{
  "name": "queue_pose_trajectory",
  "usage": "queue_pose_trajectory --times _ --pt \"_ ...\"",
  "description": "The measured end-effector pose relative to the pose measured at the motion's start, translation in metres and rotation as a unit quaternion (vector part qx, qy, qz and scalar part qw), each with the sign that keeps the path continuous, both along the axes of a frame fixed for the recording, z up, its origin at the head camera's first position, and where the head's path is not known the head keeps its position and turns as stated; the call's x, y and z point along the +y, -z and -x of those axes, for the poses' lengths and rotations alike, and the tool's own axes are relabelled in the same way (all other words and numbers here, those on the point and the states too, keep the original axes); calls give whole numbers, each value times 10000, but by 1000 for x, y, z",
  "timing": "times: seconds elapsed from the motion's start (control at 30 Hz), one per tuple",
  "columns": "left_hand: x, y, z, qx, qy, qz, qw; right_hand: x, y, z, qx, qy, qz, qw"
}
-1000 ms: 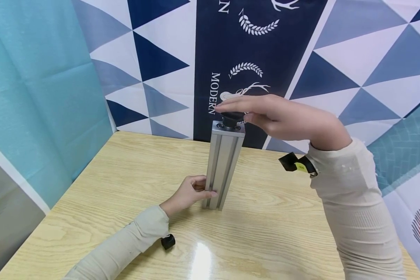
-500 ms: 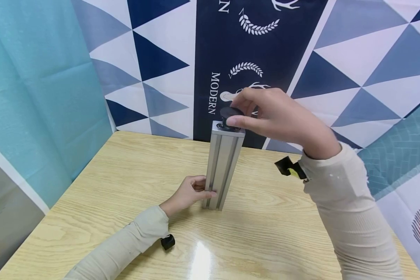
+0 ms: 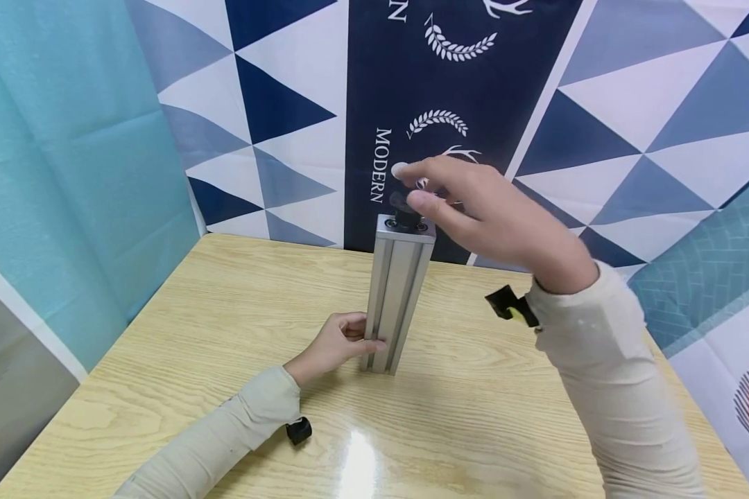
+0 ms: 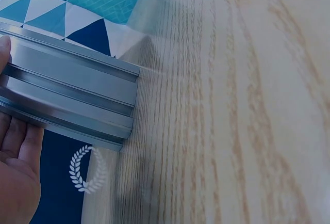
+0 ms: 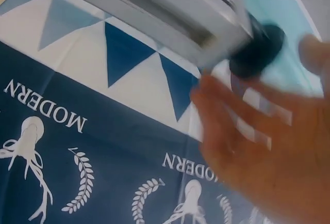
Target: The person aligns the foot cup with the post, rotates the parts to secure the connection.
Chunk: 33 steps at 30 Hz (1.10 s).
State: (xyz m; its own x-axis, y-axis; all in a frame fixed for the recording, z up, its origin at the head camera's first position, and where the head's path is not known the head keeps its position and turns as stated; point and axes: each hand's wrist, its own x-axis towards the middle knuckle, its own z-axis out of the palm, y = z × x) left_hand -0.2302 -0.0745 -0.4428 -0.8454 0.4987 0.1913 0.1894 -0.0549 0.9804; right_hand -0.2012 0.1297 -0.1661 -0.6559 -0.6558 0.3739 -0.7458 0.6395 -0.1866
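Note:
A silver aluminium extrusion (image 3: 394, 305) stands upright on the table, with a black knob (image 3: 401, 203) screwed or set on its top plate. My left hand (image 3: 331, 345) grips the extrusion near its base, thumb on the front face. In the left wrist view, the grooved extrusion (image 4: 77, 82) shows its foot against the wood. My right hand (image 3: 496, 218) is just right of and above the knob, fingers spread and bent loosely. Blurred in the right wrist view, the right-hand fingers (image 5: 221, 115) appear apart from the knob (image 5: 260, 51).
The light wooden table (image 3: 237, 291) ends at a patterned blue-and-white cloth (image 3: 287, 125) behind the extrusion. A turquoise cloth (image 3: 75, 138) hangs at the left. Small black cameras are strapped at both wrists.
The right hand went from lying flat over the knob to having thumb and fingers around it, and now its fingers are spread off it. The left hand and extrusion stay put.

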Motion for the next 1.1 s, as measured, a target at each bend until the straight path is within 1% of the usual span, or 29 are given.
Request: queue_pose_trajectory --times 0.03,0.1,0.17,0.23,0.27,0.4,0.63,0.77,0.83,0.87,0.9,1.0,1.03,1.1 --pt "0 0 0 14 -2 15 10000 3 -3 2 -198 -391 -131 9990" --pt "-1 0 0 36 6 28 10000 8 -8 6 -511 -1036 -433 9924" --pt "-1 1 0 46 13 43 10000 11 -12 10 -718 -1464 -660 9844" --pt "-1 1 0 34 22 35 10000 13 -13 13 -801 -1702 -797 9789" --pt "-1 1 0 19 18 35 10000 13 -14 14 -794 -1747 -844 9778" --pt "-1 1 1 -20 25 19 10000 14 -14 14 -748 -1768 -841 9778" --pt "0 -1 1 -12 67 13 10000 14 -15 14 -646 -1660 -840 9804" --pt "-1 -14 -7 40 68 13 10000 13 -14 13 -497 -1620 -743 9827" --pt "-2 -20 -11 68 72 -22 9999 11 -12 12 -365 -1492 -642 9861" --pt "-2 -22 -13 80 74 -34 9999 10 -11 12 -317 -1346 -577 9887" --pt "-2 -22 -13 82 71 -33 9999 9 -9 11 -269 -1161 -496 9916" --pt "-2 -22 -13 71 73 -37 9999 3 -4 9 -4 -424 -163 9990" --pt "-2 -22 -13 61 74 -27 10000 1 -1 9 98 -164 -27 9998" --pt "-1 -17 -9 18 65 5 10000 -5 3 7 339 269 276 9987"
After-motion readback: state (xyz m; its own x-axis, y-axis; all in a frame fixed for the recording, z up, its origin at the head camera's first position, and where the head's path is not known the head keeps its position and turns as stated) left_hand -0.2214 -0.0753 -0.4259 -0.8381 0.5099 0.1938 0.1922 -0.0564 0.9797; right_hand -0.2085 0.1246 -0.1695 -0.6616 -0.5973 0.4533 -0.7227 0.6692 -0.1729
